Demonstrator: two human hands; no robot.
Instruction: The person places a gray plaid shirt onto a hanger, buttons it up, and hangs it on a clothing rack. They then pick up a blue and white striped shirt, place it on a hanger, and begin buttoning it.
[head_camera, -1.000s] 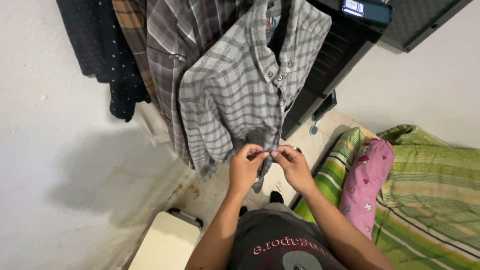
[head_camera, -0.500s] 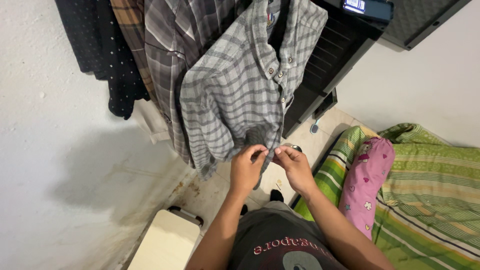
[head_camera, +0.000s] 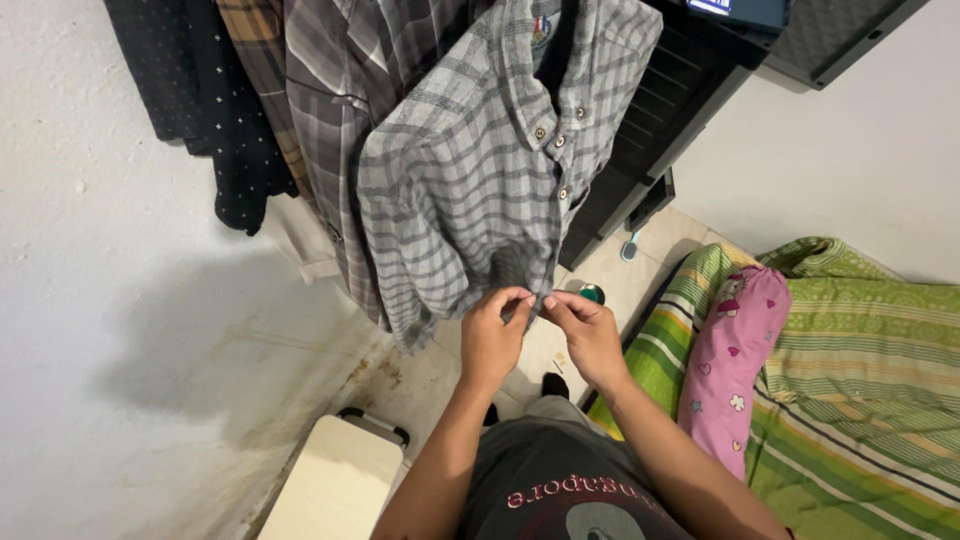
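Note:
A grey plaid button shirt hangs on the wall in front of me, its front placket running down to my hands. My left hand pinches the lower edge of the shirt's front on one side. Facing it, my right hand pinches the opposite edge. The fingertips of both nearly meet at the bottom of the placket. Several brown buttons show higher up, fastened.
Other hanging clothes, a darker plaid shirt and a black dotted garment, fill the wall to the left. A mattress with green striped sheets and a pink bolster lies at right. A cream stool stands below left.
Both hands have stayed together at the shirt's lower front and shifted slightly down the placket; the shirt hem has moved a little with them.

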